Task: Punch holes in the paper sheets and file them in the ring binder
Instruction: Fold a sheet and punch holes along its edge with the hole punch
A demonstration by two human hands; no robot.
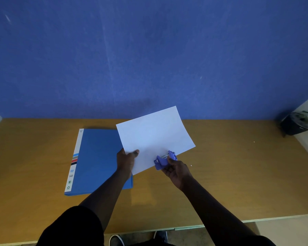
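Ring binder [96, 160]: closed, lying flat on the wooden desk [238, 174], left of centre; its long axis runs near to far, with the white labelled spine on the left side
Left hand [126, 159]: pinches the near-left corner of the paper sheet [153, 137], thumb on top and fingers curled beneath, held above the binder's right edge
Paper sheet: white, lifted off the desk between both hands; tilted, its far edge raised, and turned so its far-right corner points away and rightward
Hole punch [164, 160]: small, blue-purple, clamped over the sheet's near edge, its long axis following that edge
Right hand [176, 170]: grips the hole punch from the near side, fingers curled round it
Plant pot [299, 123]: dark, at the far right corner against the blue wall [149, 50]
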